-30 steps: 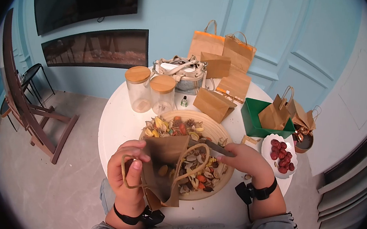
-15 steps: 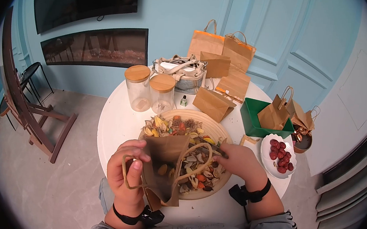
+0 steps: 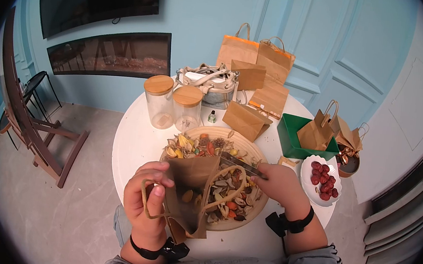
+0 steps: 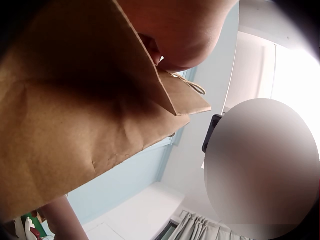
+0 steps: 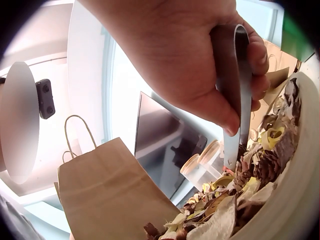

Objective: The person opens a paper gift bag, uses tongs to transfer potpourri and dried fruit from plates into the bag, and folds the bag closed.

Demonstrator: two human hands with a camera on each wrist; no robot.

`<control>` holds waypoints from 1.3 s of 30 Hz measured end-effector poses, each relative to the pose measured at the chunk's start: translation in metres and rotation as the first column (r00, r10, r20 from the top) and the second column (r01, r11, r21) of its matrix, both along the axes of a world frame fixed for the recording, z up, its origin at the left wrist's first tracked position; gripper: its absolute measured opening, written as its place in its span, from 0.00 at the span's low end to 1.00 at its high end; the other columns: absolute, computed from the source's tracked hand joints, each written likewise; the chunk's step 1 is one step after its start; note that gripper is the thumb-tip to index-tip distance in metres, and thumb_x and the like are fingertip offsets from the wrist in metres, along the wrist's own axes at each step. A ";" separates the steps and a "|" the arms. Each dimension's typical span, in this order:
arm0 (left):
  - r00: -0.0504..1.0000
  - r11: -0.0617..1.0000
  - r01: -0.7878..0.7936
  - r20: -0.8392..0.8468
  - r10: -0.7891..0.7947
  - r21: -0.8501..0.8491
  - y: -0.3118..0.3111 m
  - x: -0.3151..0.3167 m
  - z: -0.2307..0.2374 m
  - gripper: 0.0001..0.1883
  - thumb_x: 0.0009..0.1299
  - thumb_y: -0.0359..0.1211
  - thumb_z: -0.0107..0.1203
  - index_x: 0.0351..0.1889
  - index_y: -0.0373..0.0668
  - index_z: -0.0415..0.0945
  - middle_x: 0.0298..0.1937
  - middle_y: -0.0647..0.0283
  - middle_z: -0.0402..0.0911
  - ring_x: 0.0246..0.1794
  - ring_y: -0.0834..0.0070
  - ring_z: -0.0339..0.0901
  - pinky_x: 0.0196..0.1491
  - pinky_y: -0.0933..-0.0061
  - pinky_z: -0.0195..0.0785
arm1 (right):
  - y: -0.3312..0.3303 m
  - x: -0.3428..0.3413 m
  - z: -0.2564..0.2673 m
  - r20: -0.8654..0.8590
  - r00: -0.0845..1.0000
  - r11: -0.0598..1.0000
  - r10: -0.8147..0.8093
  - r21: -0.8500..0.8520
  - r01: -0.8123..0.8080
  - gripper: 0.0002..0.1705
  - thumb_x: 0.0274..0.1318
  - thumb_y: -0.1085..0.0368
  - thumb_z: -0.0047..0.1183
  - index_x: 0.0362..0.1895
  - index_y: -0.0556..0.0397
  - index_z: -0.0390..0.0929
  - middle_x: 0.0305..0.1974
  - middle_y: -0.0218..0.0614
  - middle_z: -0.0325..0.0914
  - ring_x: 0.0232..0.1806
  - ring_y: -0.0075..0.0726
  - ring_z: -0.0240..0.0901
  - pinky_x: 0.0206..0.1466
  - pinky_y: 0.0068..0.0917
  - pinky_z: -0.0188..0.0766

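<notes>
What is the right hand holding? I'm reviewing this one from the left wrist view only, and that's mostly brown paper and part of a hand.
Observer: The right hand is pinching metal tongs; the right wrist view shows them well.

Operator: And what lies under those tongs?

Observer: A bowl of dried plant pieces, some of them orange or yellow.

Operator: Is anything in the paper bag yet?

Observer: Yes. The head view looks into the paper bag and shows at least one yellowish piece inside; the rest is too dark to count.
</notes>
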State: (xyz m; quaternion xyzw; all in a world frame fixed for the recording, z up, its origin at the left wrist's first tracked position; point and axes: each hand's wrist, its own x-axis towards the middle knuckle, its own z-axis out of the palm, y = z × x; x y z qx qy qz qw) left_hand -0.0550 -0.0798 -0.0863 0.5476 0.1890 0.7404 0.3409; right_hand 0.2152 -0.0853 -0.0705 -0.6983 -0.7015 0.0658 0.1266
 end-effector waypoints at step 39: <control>0.992 0.995 0.085 -0.103 -0.079 0.058 0.002 -0.001 -0.001 0.11 0.66 0.21 0.48 0.46 0.36 0.73 0.44 0.52 0.77 0.49 0.66 0.72 0.53 0.65 0.65 | -0.059 -0.034 0.091 -0.297 0.941 0.888 0.160 0.459 -0.005 0.16 0.42 0.65 0.67 0.34 0.56 0.75 0.21 0.30 0.67 0.18 0.27 0.61 0.22 0.25 0.58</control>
